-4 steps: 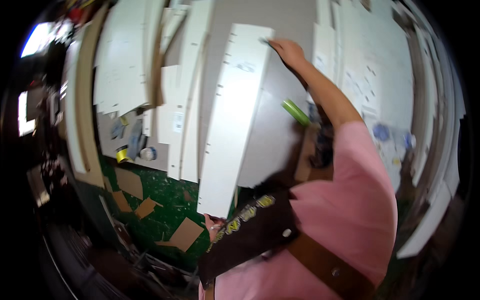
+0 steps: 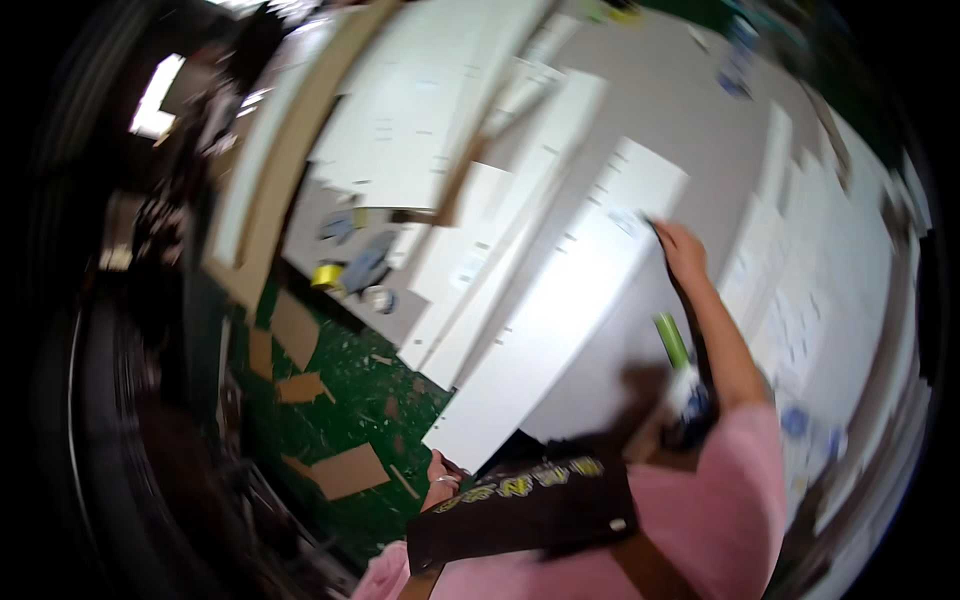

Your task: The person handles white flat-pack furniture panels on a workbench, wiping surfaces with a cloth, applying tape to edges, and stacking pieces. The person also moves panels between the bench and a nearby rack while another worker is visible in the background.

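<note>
A long white board (image 2: 560,300) with small dark marks along its left edge lies slantwise over the grey tabletop. Its near end juts past the table edge, where my left hand (image 2: 443,480) grips it, thumb on top. Toward the far end, my right hand (image 2: 682,252) is closed at the board's right edge. A thin dark tip pokes out from its fingers over the white surface; motion blur hides what kind of tool it is. Beside that tip are faint scribbled lines on the board. A green cylinder (image 2: 671,340) lies on the table below my right forearm.
More white boards (image 2: 400,110) are stacked at left, others (image 2: 820,270) at right. A yellow roll (image 2: 327,276) and a white roll (image 2: 379,298) sit by the table's near-left edge. Cardboard scraps (image 2: 350,470) litter the green floor. A bottle (image 2: 738,60) stands at the far right.
The whole view has swung, so the board slants more to the right. My right hand has slid nearer along the board's right edge. My left hand stays at the near end.
</note>
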`<state>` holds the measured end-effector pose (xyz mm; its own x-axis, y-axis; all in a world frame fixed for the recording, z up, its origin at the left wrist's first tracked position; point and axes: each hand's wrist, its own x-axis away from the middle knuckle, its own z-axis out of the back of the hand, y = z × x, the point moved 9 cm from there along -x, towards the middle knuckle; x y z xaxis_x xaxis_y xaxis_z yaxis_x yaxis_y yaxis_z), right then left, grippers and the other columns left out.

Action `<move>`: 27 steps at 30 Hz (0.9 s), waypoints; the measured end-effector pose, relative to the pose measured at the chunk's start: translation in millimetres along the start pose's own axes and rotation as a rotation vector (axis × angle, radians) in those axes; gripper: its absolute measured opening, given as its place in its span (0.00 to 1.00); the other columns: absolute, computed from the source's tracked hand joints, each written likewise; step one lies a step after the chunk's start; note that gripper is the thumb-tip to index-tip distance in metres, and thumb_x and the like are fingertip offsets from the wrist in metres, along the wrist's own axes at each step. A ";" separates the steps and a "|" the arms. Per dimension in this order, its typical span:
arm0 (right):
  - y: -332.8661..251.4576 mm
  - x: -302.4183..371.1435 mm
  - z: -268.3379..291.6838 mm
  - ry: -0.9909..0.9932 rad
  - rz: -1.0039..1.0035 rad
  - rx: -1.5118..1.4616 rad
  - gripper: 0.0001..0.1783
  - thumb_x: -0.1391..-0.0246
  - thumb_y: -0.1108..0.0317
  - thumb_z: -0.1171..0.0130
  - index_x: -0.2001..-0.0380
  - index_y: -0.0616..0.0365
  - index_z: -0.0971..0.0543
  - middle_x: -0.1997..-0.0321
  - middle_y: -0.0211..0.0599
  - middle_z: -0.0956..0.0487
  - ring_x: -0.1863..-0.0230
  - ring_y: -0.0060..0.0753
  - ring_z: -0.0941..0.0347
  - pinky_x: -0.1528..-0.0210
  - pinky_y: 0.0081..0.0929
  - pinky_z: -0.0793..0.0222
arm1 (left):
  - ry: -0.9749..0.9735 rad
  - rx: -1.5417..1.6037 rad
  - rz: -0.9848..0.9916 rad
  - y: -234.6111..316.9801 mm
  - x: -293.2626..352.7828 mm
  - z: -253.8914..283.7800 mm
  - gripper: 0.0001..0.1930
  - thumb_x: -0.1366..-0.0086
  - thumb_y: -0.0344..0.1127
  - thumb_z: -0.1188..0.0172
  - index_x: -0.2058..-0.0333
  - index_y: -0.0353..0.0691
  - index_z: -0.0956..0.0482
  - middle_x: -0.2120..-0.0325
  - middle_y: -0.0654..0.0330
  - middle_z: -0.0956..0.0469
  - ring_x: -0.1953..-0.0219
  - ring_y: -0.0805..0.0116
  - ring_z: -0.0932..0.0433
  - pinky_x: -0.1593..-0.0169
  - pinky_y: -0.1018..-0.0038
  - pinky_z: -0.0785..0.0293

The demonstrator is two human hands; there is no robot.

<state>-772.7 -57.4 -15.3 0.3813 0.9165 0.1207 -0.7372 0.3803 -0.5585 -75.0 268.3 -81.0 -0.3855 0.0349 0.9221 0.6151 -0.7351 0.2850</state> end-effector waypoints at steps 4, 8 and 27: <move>-88.8 -26.2 7.8 0.159 0.170 -0.130 0.13 0.43 0.62 0.48 0.56 0.41 0.20 0.64 0.40 0.21 0.62 0.45 0.26 0.60 0.34 0.31 | -0.164 0.349 -0.230 86.2 -16.0 -123.5 0.16 0.34 0.44 0.47 0.55 0.39 0.26 0.60 0.56 0.22 0.58 0.54 0.23 0.53 0.52 0.27; -131.6 1.7 -17.5 0.118 0.196 -0.132 0.13 0.45 0.64 0.46 0.56 0.41 0.20 0.67 0.39 0.22 0.64 0.44 0.26 0.61 0.33 0.31 | -0.313 0.269 -0.158 88.3 9.5 -172.7 0.19 0.33 0.47 0.52 0.52 0.40 0.29 0.54 0.56 0.24 0.54 0.52 0.25 0.52 0.46 0.29; -244.2 206.8 -127.6 0.010 0.208 -0.093 0.13 0.46 0.63 0.45 0.57 0.43 0.20 0.72 0.40 0.24 0.67 0.46 0.28 0.66 0.36 0.33 | -0.680 -0.491 -0.397 180.0 7.9 -182.8 0.13 0.37 0.46 0.44 0.57 0.48 0.24 0.68 0.69 0.20 0.71 0.79 0.24 0.72 0.79 0.32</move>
<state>-442.6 23.4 41.3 0.2324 0.9725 -0.0126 -0.7458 0.1698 -0.6442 -93.1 12.5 -70.4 0.0761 0.6213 0.7799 0.1045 -0.7828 0.6135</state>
